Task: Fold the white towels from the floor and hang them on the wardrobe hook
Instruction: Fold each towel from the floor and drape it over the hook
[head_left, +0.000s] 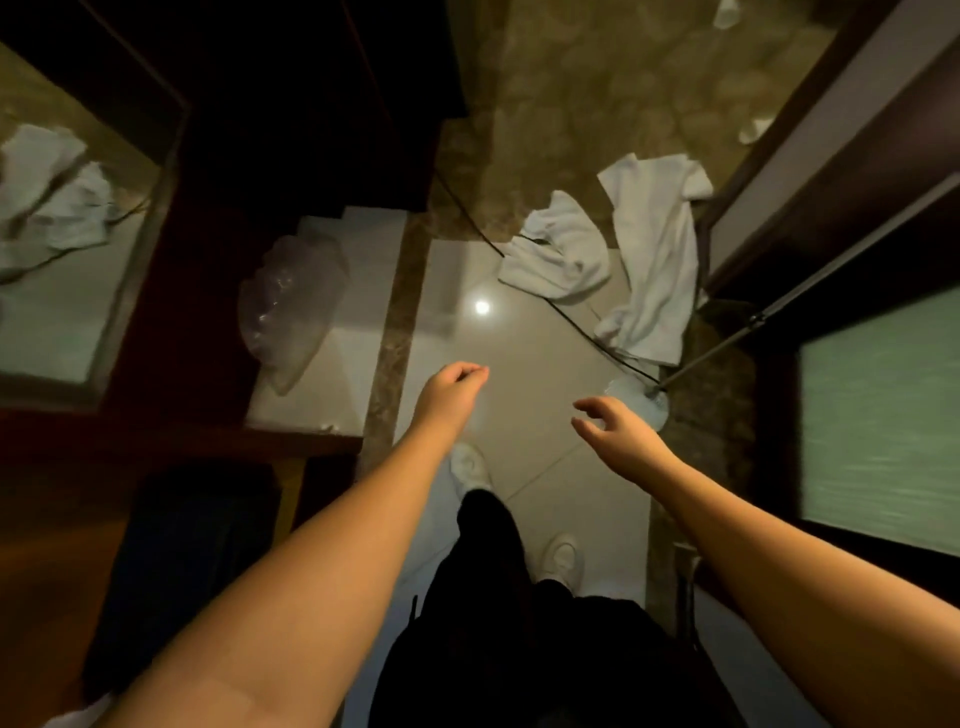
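Hands held out above the floor (519, 338), both empty, towels beyond them.
Left hand (452, 382) hangs with fingers loosely curled, holding nothing; right hand (615, 426) reaches forward, fingers spread apart and slack. Ahead and to the right, well apart from both hands, a crumpled white towel (561, 249) lies on the floor just beside a longer white towel (654, 254) near the right-hand door frame (810, 156).

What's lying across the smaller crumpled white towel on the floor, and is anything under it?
A thin black cord crosses the smaller towel, then runs past the longer towel. Underneath, only floor shows around its edges; whatever the cloth covers cannot be seen.
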